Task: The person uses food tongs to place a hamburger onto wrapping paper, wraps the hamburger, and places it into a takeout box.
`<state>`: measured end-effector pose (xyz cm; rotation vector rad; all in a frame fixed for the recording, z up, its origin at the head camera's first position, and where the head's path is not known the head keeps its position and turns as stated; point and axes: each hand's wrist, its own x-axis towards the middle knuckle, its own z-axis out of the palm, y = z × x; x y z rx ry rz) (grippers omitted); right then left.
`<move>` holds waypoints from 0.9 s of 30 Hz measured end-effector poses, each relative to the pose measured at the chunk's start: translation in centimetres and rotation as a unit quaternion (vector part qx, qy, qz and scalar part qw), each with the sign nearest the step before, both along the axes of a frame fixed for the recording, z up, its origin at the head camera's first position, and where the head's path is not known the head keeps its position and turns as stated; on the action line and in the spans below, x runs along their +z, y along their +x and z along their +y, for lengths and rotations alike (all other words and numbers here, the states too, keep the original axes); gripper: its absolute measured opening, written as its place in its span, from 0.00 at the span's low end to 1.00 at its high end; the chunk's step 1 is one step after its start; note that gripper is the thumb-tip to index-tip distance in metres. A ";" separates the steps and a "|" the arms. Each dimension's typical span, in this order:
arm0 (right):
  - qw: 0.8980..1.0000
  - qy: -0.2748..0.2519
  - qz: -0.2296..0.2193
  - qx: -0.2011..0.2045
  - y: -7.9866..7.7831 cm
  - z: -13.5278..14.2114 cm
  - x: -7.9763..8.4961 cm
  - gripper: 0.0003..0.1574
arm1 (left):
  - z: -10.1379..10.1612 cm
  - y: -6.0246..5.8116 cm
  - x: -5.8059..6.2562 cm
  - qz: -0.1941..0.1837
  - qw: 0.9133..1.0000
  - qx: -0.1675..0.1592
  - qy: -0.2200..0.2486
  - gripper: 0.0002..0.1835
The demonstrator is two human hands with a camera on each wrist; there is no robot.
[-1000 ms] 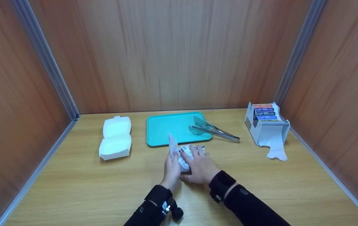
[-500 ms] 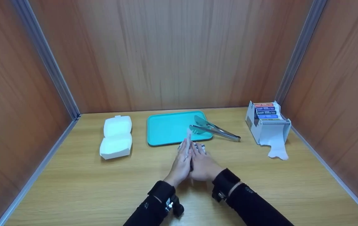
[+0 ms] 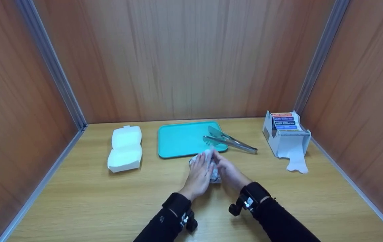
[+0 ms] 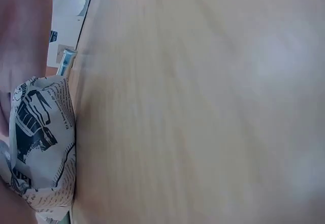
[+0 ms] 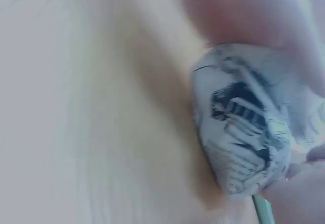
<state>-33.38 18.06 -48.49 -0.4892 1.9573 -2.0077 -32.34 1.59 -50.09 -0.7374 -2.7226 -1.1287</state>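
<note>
A small packet wrapped in newsprint paper (image 3: 215, 175) lies on the table between my hands, with a fold of paper standing up from its top. My left hand (image 3: 198, 178) holds the packet from the left, fingers along its upper side and thumb near the fold. My right hand (image 3: 231, 173) pinches the paper at the far right end. Close up, the packet's printed side (image 4: 43, 132) shows in the left wrist view, and its crumpled end (image 5: 244, 127) appears blurred in the right wrist view. What the paper wraps is hidden.
A turquoise tray (image 3: 178, 139) lies behind the hands, with metal tongs (image 3: 235, 143) resting across its right edge. At left stands an opened white clamshell box (image 3: 125, 149). A dispenser (image 3: 289, 137) with coloured labels and a hanging white strip is at right. Wooden panels (image 3: 191, 60) surround the table.
Both hands have shifted to the right with the upright paper fold between them. My right hand has rolled from lying over the packet to its right side, exposing the packet's near end.
</note>
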 end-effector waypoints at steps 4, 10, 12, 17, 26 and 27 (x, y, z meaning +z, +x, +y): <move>0.998 -0.018 -0.053 -0.001 0.0 0.2 0.2 0.48 | 0.0 0.2 0.0 0.045 0.994 -0.003 -0.096 0.30; 0.984 -0.011 -0.058 -0.166 -0.5 0.2 0.3 0.50 | 0.4 0.6 0.1 0.060 0.981 0.012 -0.186 0.29; 0.969 0.026 -0.070 -0.235 -0.7 0.4 0.2 0.47 | 0.6 0.6 0.2 0.063 0.979 0.016 -0.194 0.29; 0.947 0.104 -0.132 -0.275 -0.7 1.2 0.2 0.28 | 0.5 0.7 0.2 0.062 0.976 0.017 -0.207 0.31; 0.953 0.106 -0.134 -0.249 -0.8 1.7 -0.1 0.10 | 0.2 0.3 1.5 -0.011 0.988 0.009 -0.152 0.43; 0.953 0.105 -0.139 -0.248 -0.9 1.8 -0.2 0.10 | 0.3 0.2 1.7 -0.015 0.988 0.012 -0.155 0.40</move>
